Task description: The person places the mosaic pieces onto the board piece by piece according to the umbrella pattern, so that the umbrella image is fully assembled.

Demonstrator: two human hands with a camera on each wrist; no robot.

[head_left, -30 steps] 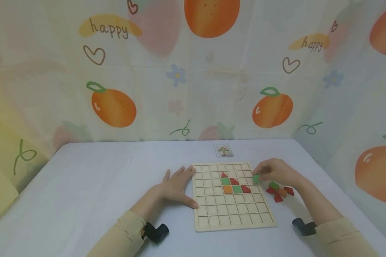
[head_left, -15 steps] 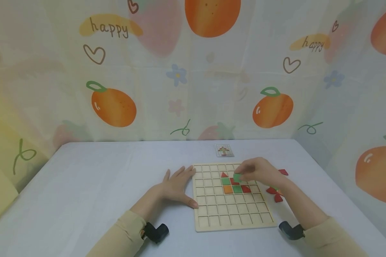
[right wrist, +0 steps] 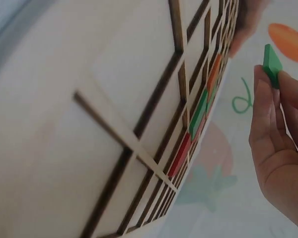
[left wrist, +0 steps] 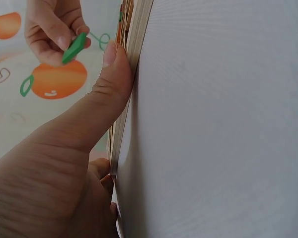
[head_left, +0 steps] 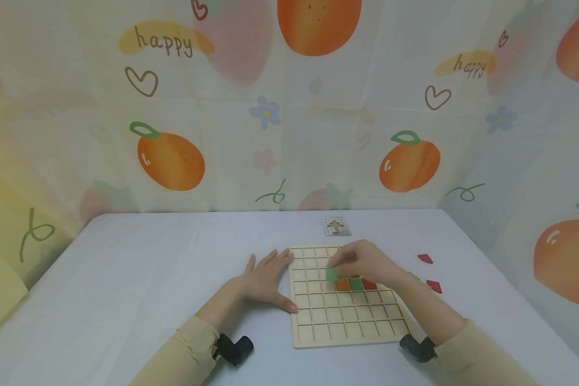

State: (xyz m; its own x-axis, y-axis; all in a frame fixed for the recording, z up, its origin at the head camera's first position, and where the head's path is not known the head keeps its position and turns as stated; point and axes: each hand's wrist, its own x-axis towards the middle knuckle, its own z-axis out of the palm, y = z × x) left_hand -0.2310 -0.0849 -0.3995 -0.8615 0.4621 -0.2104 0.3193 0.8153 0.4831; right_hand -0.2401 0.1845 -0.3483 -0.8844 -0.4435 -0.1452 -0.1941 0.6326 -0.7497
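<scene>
A wooden grid board (head_left: 347, 324) lies on the white table. Along its left edge rests my left hand (head_left: 265, 282), fingers spread, its thumb touching the board's side in the left wrist view. My right hand (head_left: 369, 264) pinches a green tile (head_left: 331, 274) over the grid's left-centre cells; the right wrist view shows that green tile (right wrist: 272, 65) held up off the board between thumb and fingers. Set in one row are an orange square tile (head_left: 342, 285), a green square tile (head_left: 355, 284) and a red curved tile (head_left: 369, 284). Tiles behind them are mostly hidden by my right hand.
Behind the board lies a small pattern card (head_left: 335, 226). Loose red tiles (head_left: 425, 259) lie right of the board, with others partly covered by my right forearm. A printed fabric backdrop (head_left: 231, 161) stands at the table's far edge.
My right hand has carried the green tile leftward from the board's right edge, across the grid. Its forearm now covers part of the loose tiles. The left hand stays where it was.
</scene>
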